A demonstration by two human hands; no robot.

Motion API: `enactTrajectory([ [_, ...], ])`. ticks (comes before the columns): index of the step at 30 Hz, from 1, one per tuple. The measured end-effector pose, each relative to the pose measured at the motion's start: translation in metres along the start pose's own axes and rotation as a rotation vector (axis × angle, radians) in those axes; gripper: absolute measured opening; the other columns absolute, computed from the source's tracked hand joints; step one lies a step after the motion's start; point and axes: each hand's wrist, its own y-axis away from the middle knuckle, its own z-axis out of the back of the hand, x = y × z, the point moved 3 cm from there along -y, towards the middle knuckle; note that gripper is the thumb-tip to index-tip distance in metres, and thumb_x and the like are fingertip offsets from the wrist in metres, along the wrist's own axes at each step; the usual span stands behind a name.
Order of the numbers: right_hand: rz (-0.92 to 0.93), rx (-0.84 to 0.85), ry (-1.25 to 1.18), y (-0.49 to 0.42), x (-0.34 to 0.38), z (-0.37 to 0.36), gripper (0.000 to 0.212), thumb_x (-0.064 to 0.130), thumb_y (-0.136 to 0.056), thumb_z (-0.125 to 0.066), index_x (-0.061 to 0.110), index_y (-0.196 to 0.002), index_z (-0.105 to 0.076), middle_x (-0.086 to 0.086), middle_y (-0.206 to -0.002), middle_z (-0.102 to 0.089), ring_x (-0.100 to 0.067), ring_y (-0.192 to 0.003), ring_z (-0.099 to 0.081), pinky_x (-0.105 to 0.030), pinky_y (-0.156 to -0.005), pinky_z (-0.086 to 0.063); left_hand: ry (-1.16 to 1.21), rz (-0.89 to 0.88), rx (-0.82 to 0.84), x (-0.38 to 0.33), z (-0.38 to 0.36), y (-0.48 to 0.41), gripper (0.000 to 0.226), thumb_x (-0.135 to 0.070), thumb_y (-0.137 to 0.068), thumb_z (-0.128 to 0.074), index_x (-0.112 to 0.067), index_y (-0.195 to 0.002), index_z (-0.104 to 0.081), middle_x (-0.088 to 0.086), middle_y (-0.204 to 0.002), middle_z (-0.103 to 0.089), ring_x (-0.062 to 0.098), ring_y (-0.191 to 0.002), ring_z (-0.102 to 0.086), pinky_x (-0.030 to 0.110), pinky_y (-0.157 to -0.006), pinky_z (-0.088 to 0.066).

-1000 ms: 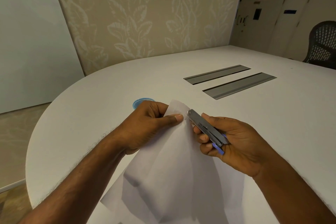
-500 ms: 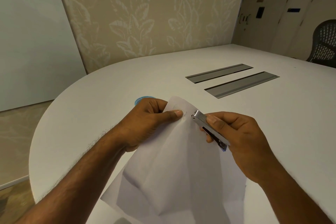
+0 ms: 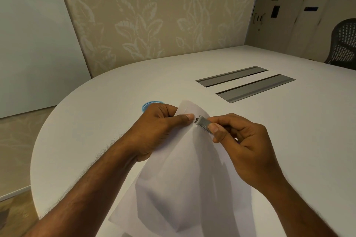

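White sheets of paper [image 3: 185,175] are lifted off the white table [image 3: 100,113], hanging down toward me. My left hand [image 3: 159,129] pinches their top corner, thumb on the front near the edge. My right hand [image 3: 240,144] grips a small silver stapler [image 3: 203,123], thumb pressed on its top. The stapler's metal nose touches the paper right beside my left thumb. Most of the stapler's body is hidden inside my right fist.
A small round blue object [image 3: 149,104] lies on the table just behind my left hand, mostly hidden. Two grey recessed cable slots [image 3: 250,84] cut the tabletop further back. A black mesh chair [image 3: 344,44] stands at the far right edge.
My right hand turned the stapler over and closed tighter round it, thumb now on top. The nose moved left onto the paper corner. My left hand kept its pinch.
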Motion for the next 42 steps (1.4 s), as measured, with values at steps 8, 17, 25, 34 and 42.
enactTrajectory([
  [8, 0.223, -0.002, 0.162, 0.002, 0.004, -0.002, 0.025, 0.043, -0.085, -0.057, 0.027, -0.103, -0.064, 0.011, -0.090, -0.066, -0.004, -0.089, -0.064, -0.007, -0.074, -0.050, -0.063, 0.018, -0.065, -0.004, -0.003, 0.001, 0.041, -0.038, -0.086, -0.066, 0.002, -0.092, -0.075, 0.026, -0.096, -0.072, 0.043, -0.079, -0.067, 0.052, -0.081, -0.056],
  [17, 0.423, -0.069, 0.429, 0.004, 0.003, -0.003, 0.041, 0.043, -0.084, -0.058, 0.009, -0.105, -0.069, -0.007, -0.090, -0.072, -0.011, -0.082, -0.063, -0.026, -0.071, -0.056, -0.127, 0.007, -0.105, -0.001, -0.003, -0.001, 0.043, -0.039, -0.086, -0.067, 0.003, -0.092, -0.074, 0.028, -0.095, -0.071, 0.050, -0.090, -0.065, 0.053, -0.079, -0.055],
  [25, 0.554, -0.074, 0.582, 0.004, 0.005, -0.004, 0.039, 0.037, -0.085, -0.059, 0.004, -0.101, -0.072, -0.012, -0.091, -0.073, -0.015, -0.092, -0.056, -0.034, -0.075, -0.049, -0.124, 0.020, -0.096, -0.001, -0.005, 0.001, 0.045, -0.039, -0.085, -0.068, 0.006, -0.086, -0.073, 0.032, -0.092, -0.069, 0.040, -0.068, -0.058, 0.044, -0.073, -0.051],
  [34, 0.621, -0.031, 0.599, 0.010, 0.001, -0.005, 0.031, 0.034, -0.084, -0.063, 0.011, -0.105, -0.069, -0.008, -0.093, -0.072, -0.013, -0.093, -0.058, -0.040, -0.068, -0.050, -0.092, 0.054, -0.093, 0.001, 0.000, 0.001, 0.048, -0.040, -0.084, -0.067, 0.007, -0.092, -0.071, 0.033, -0.097, -0.069, 0.034, -0.074, -0.061, 0.061, -0.085, -0.053],
  [42, 0.202, -0.041, 0.172, 0.007, 0.001, 0.012, 0.027, 0.039, -0.081, -0.062, 0.022, -0.102, -0.067, 0.015, -0.093, -0.068, 0.002, -0.087, -0.064, -0.004, -0.070, -0.048, -0.015, 0.042, -0.021, 0.003, -0.003, 0.005, 0.043, -0.032, -0.087, -0.066, 0.010, -0.094, -0.069, 0.038, -0.102, -0.065, 0.032, -0.074, -0.058, 0.041, -0.073, -0.046],
])
